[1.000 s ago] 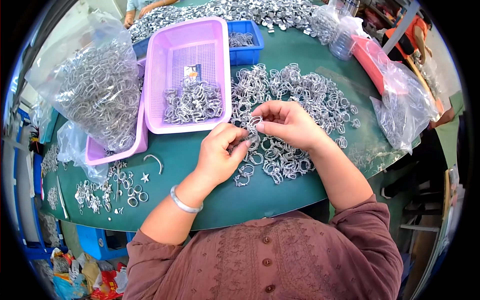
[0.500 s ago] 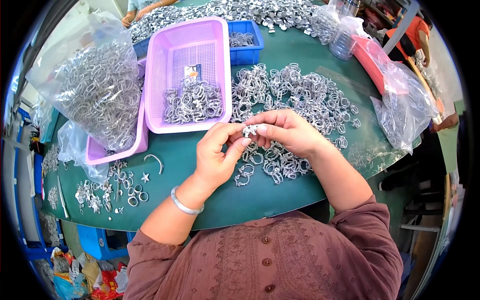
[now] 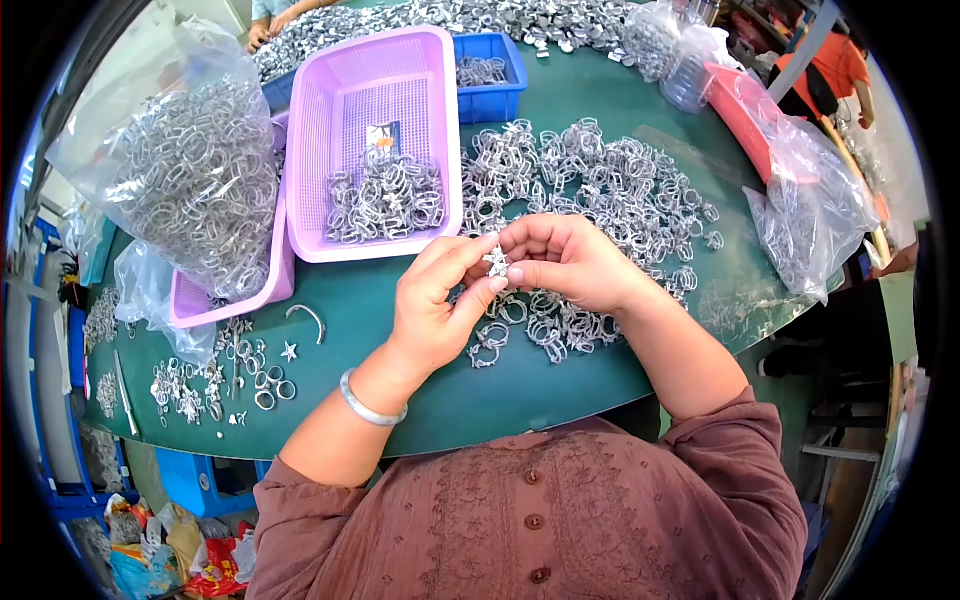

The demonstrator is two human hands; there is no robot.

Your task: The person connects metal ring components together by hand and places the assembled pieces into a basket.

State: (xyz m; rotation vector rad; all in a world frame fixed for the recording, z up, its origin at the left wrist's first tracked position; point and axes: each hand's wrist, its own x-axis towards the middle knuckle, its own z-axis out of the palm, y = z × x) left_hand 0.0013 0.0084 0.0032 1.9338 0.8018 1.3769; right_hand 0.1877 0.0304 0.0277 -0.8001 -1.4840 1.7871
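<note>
Over the green table, a small silver ring with an ornate, uneven top point(image 3: 496, 262) is held between both hands. My left hand point(image 3: 430, 305), below a pale bangle, pinches it from the left with thumb and fingertips. From the other side my right hand point(image 3: 565, 262) grips it between thumb and curled fingers. The ring's band is mostly hidden by the fingers. A loose pile of similar silver rings point(image 3: 630, 195) spreads behind and around my right hand. Just beyond my left hand, a pink-purple basket point(image 3: 308, 150) holds a heap of such rings and a small card.
A clear bag full of rings point(image 3: 190, 190) leans in another pink basket point(image 3: 235, 312) at left. Loose rings, a star piece point(image 3: 289, 351) and a pointed tool point(image 3: 126, 393) lie front left. A blue bin point(image 3: 492, 104) stands behind. Other people work at the far edge and right.
The held ring has been turned more upright between my fingers. My right hand has shifted slightly, its fingers lifting higher around the ring. The view has moved a little.
</note>
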